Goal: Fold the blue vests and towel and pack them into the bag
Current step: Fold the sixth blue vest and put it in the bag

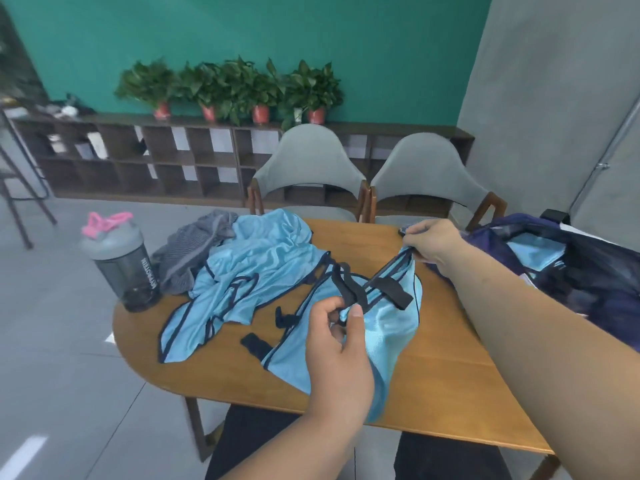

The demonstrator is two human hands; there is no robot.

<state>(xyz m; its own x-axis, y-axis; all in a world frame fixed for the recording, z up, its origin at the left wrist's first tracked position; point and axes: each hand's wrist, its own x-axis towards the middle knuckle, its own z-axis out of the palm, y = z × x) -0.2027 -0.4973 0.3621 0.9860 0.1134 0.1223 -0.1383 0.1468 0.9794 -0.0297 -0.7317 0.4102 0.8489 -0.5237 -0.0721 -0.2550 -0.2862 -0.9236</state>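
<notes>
While left hand (337, 341) and right hand (433, 242) each pinch an edge of a blue vest (391, 327) on the oval wooden table (450, 393), a second vest (263, 258) and a grey towel (194, 258) lie far left, the bag (588, 271) right, teal wall (242, 36) beyond.

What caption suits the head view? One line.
Left hand and right hand pinch a shiny light-blue vest over the wooden table, dark navy bag at right, grey striped towel at left.

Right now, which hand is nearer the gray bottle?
Left. The left hand grips a vest mid-table, right of the bottle; the right hand is farther right, beside the bag.
</notes>
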